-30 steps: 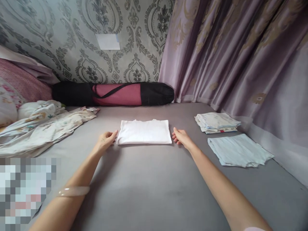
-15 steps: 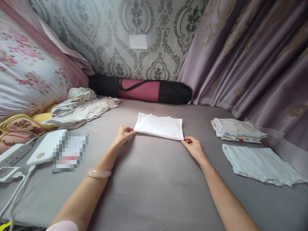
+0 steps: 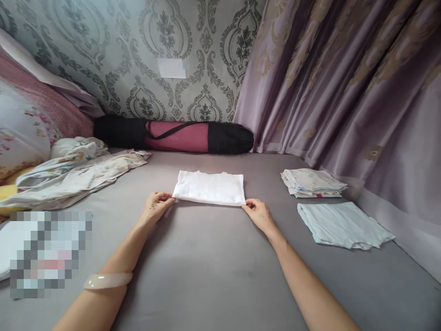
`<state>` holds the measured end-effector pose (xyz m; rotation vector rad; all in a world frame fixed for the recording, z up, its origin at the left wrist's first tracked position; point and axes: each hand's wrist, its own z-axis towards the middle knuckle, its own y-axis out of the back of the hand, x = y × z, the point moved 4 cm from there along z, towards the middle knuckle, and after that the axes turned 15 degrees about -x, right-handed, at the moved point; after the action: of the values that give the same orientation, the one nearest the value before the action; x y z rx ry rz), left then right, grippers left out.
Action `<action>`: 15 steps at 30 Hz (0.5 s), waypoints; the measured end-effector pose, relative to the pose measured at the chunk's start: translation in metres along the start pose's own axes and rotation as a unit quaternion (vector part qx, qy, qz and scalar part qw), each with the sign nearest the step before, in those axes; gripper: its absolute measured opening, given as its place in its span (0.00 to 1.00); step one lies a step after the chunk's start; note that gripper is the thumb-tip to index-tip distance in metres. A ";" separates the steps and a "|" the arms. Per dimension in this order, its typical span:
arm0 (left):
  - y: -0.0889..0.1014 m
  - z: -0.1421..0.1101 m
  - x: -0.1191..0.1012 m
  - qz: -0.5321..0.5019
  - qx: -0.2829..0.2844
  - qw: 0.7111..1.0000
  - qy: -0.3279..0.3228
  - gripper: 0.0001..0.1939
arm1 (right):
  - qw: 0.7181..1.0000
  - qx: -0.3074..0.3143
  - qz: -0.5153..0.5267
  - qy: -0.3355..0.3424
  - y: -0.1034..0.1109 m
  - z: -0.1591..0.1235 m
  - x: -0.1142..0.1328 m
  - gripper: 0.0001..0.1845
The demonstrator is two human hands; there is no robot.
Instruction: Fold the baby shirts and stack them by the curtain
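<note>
Flanking the white cloth (image 3: pixel 209 188), left fingers (image 3: pixel 166 197) and right fingers (image 3: pixel 252 203) pinch its near corners.

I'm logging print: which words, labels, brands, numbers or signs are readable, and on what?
No text can be read.
Pixelated patch, lower left: unreadable.
Paper sheet: no legible writing.
Red spot on folded stack: too small.
Marks on left hand and right hand: too small.
</note>
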<state>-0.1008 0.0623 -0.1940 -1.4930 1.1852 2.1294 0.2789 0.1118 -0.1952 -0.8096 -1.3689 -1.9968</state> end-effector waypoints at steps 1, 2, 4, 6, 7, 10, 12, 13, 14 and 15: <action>0.000 0.000 -0.001 -0.010 0.000 1.000 0.003 0.27 | 1.000 0.003 -0.001 0.001 0.000 0.000 0.000 0.14; 0.001 0.001 -0.001 -0.023 0.000 1.000 0.008 0.28 | 1.000 0.005 -0.001 0.003 0.000 0.001 -0.001 0.15; 0.001 0.001 -0.001 -0.049 0.006 0.999 0.019 0.29 | 1.000 0.005 0.000 0.008 0.000 0.002 -0.002 0.16; 0.000 0.002 0.000 -0.068 0.014 0.997 0.021 0.28 | 1.000 0.004 -0.002 0.014 -0.001 0.004 -0.003 0.16; 0.000 0.002 0.001 -0.075 0.017 0.997 0.017 0.27 | 1.000 0.003 -0.005 0.019 -0.002 0.005 -0.003 0.16; -0.002 0.005 0.002 -0.076 0.025 0.997 -0.004 0.23 | 0.999 0.002 -0.019 0.043 -0.004 0.006 -0.004 0.16; -0.001 0.008 0.002 -0.040 0.025 0.998 -0.032 0.20 | 0.997 0.006 -0.035 0.063 -0.004 0.007 -0.005 0.15; -0.001 0.010 0.001 -0.011 0.025 0.998 -0.053 0.19 | 0.996 0.010 -0.044 0.072 -0.004 0.007 -0.005 0.15; 0.000 0.012 0.000 0.022 0.025 0.996 -0.078 0.17 | 0.995 0.015 -0.053 0.080 -0.004 0.007 -0.005 0.14; 0.001 0.013 -0.001 0.054 0.029 0.993 -0.103 0.15 | 0.994 0.019 -0.063 0.085 -0.004 0.007 -0.005 0.14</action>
<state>-0.1090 0.0720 -0.1907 -1.1758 1.2638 2.2358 0.2803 0.1204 -0.1997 -0.5342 -1.3830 -2.0759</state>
